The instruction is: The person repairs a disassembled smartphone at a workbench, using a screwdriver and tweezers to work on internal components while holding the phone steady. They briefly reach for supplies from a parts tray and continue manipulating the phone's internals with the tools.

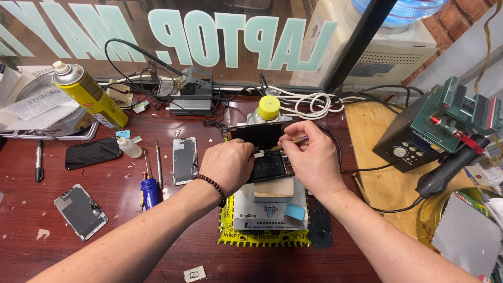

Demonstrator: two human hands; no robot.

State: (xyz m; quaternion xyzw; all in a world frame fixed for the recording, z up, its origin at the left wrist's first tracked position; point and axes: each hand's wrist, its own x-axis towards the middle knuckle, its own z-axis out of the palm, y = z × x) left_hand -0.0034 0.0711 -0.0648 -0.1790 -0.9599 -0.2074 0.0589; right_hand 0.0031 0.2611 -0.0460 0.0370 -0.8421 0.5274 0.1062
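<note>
An opened phone [267, 166] is steadied by the left hand [228, 165] near the table's [105, 209] far edge. A thin tool [291, 141] is pinched in the right hand [314, 157]. The hands are close together.

Left hand [228, 165] curled, knuckles up; right hand [310, 154] pinching — forearms converging.

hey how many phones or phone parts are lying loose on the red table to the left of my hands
3. A black phone beside the yellow spray can, a phone frame next to the left hand, and another frame near the table's front left. More may be hidden.
</note>
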